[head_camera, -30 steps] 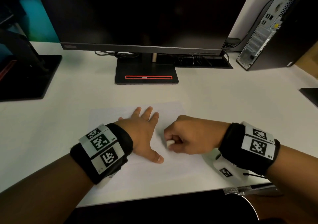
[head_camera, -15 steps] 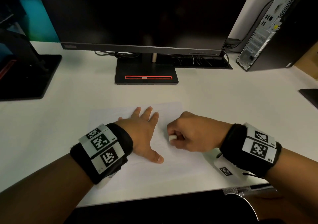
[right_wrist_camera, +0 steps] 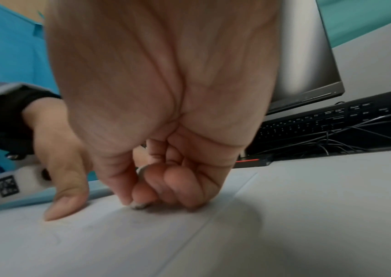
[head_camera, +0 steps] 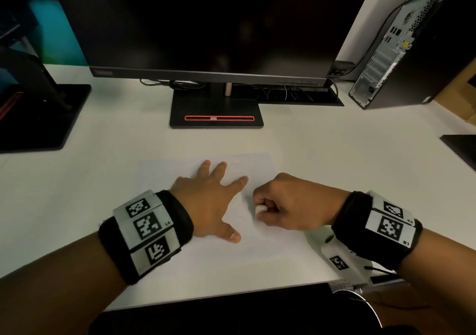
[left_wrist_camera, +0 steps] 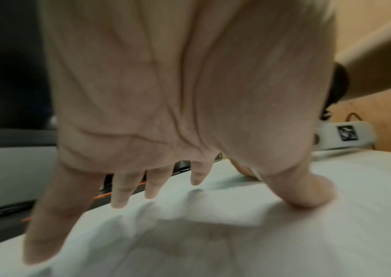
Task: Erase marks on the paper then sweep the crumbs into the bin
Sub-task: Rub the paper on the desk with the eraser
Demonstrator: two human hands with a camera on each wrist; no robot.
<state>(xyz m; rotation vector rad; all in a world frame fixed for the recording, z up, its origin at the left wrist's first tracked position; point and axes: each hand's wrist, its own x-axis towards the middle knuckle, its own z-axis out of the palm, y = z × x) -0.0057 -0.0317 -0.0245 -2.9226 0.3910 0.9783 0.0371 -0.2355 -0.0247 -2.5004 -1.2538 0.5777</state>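
Note:
A white sheet of paper (head_camera: 257, 247) lies on the white desk (head_camera: 334, 167) near its front edge, with faint pencil marks (head_camera: 238, 212) between my hands. My left hand (head_camera: 213, 200) lies flat on the sheet with fingers spread, pressing it down; the left wrist view shows its straight fingers (left_wrist_camera: 118, 195) on the paper (left_wrist_camera: 213, 234). My right hand (head_camera: 280, 203) is curled round a small white eraser (head_camera: 260, 209), whose worn tip (right_wrist_camera: 138, 206) touches the paper (right_wrist_camera: 118, 243). No bin is in view.
A dark monitor (head_camera: 206, 25) on a black stand (head_camera: 216, 115) stands behind the paper. A computer tower (head_camera: 401, 51) is at the back right, a black base (head_camera: 38, 118) at the left, a keyboard (right_wrist_camera: 320, 121) under the monitor. A curved metal rim (head_camera: 371, 306) shows below the desk edge.
My right hand has slid the eraser a little away from me and to the right across the paper. My left forefinger has spread to the right; the palm stays in place.

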